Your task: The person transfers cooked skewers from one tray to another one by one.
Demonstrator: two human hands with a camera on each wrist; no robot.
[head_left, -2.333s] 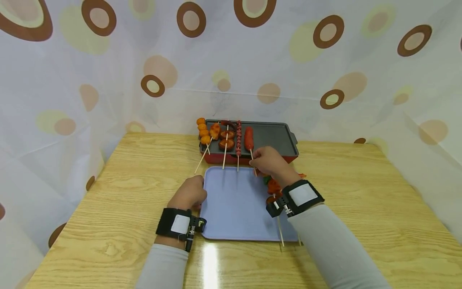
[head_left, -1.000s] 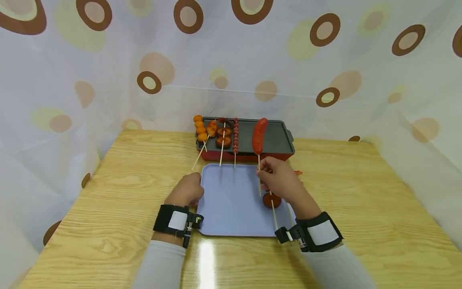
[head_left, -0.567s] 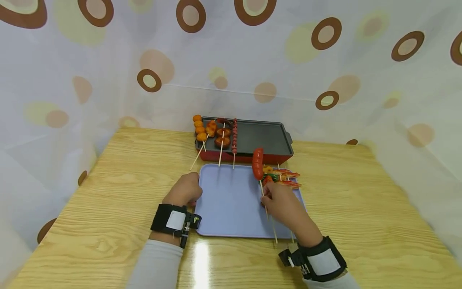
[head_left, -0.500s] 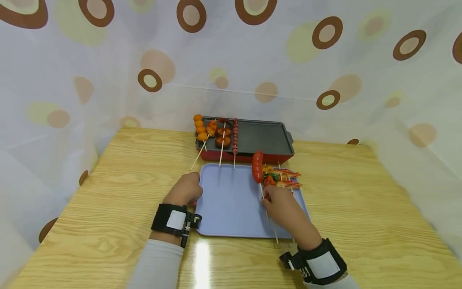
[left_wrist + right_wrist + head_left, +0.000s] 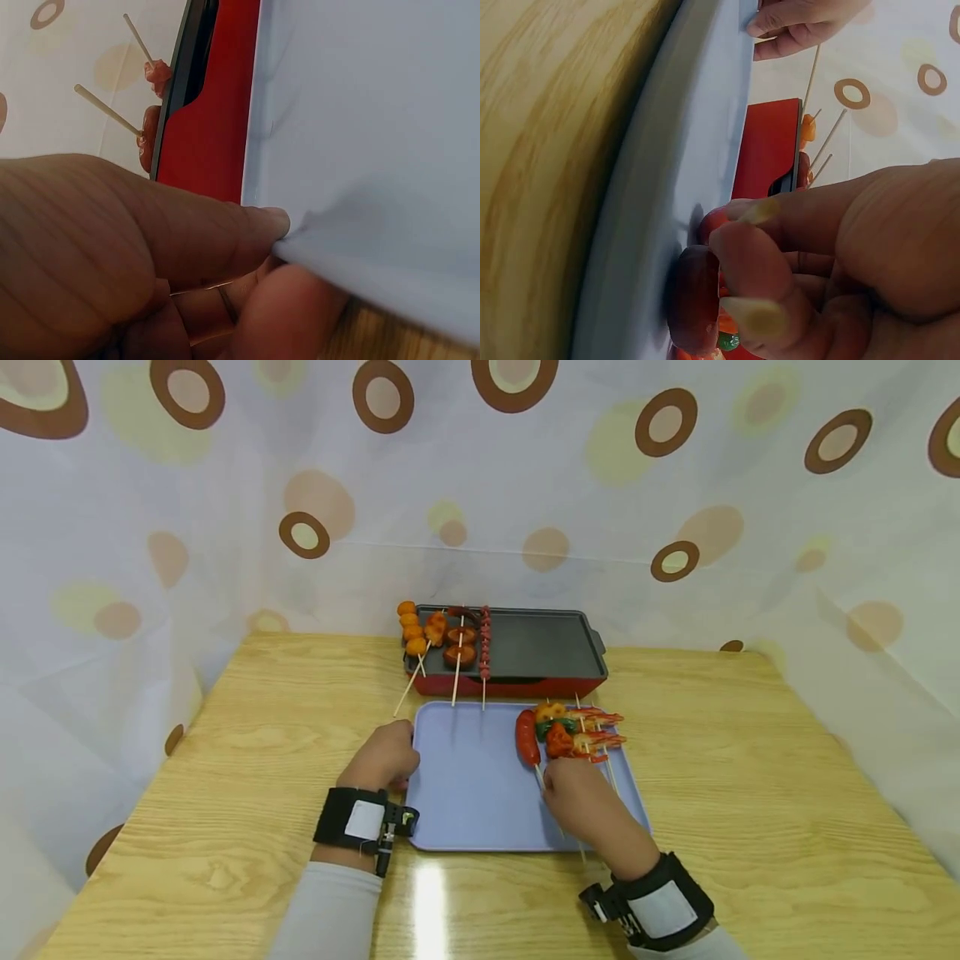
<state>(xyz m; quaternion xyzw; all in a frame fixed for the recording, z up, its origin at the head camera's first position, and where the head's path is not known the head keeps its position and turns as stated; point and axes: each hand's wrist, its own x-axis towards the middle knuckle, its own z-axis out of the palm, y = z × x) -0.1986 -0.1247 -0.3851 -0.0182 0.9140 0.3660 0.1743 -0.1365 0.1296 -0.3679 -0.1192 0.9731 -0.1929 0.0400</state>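
My right hand (image 5: 588,797) pinches the stick of a red sausage skewer (image 5: 527,737) between thumb and forefinger. The sausage is over the right half of a pale blue tray (image 5: 472,802); whether it touches the surface I cannot tell. In the right wrist view, the stick's blunt end (image 5: 761,319) pokes out by the fingers, and a dark reddish-brown round piece (image 5: 694,300) sits on the tray beneath. My left hand (image 5: 382,756) grips the tray's left edge. Its thumb (image 5: 247,229) presses on top of the rim in the left wrist view, with a finger underneath.
Behind the tray stands a red and black grill (image 5: 543,647). Orange ball (image 5: 412,628), brown slice (image 5: 460,656) and thin red meat (image 5: 485,643) skewers lie on its left half. Shrimp (image 5: 596,741) and vegetable skewers (image 5: 555,727) crowd the tray's right side.
My right hand has lifted the sausage skewer off the grill and brought it toward me, down over the tray beside the other skewers. My left hand has stayed on the tray's edge.
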